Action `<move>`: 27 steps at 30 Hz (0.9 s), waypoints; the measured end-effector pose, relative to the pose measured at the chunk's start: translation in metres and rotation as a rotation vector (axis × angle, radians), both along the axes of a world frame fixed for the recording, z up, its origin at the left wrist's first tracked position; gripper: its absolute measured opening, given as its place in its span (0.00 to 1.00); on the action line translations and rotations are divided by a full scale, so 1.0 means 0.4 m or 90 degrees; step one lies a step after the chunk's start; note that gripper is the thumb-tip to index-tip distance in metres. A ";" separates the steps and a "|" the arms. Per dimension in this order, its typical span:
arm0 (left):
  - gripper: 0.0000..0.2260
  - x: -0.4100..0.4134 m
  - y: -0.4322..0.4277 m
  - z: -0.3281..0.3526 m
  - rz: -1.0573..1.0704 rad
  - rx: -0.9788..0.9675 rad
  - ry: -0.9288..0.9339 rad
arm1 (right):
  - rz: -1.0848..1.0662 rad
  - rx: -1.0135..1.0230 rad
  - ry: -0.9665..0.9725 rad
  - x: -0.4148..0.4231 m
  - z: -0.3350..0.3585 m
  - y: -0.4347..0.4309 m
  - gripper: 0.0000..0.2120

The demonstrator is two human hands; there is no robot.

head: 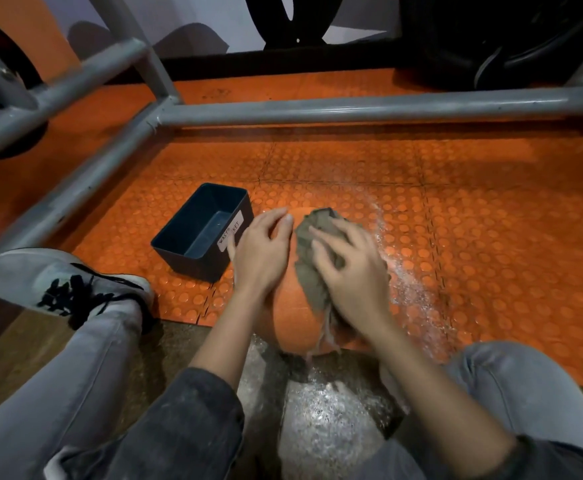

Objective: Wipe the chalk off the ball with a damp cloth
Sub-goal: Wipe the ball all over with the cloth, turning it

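Centre of frame: smooth orange ball (293,320) at near edge of orange studded mat (491,237). Left hand (260,252) flat on ball's left side, fingers spread, steadying. Right hand (349,271) fingers clench crumpled grey-brown cloth (305,268) against ball's right side. Ball likely light, slick when wet, apt to roll: brace side opposite wipe.
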State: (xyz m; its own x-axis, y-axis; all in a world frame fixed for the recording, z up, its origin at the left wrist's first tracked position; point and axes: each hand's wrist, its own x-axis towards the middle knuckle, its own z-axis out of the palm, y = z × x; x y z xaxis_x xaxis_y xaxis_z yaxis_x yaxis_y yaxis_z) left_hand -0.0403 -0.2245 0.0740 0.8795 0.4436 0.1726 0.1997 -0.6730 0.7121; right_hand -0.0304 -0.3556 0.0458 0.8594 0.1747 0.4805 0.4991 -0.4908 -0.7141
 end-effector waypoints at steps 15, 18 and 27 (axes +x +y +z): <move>0.12 -0.009 0.035 -0.014 -0.036 -0.042 -0.060 | 0.039 -0.035 -0.056 -0.033 0.003 -0.021 0.17; 0.12 -0.023 0.036 -0.019 -0.064 -0.054 -0.076 | 0.063 0.031 0.121 0.086 0.032 -0.022 0.11; 0.10 -0.023 0.035 -0.026 -0.041 -0.049 -0.085 | 0.073 0.073 0.261 0.146 0.037 -0.018 0.10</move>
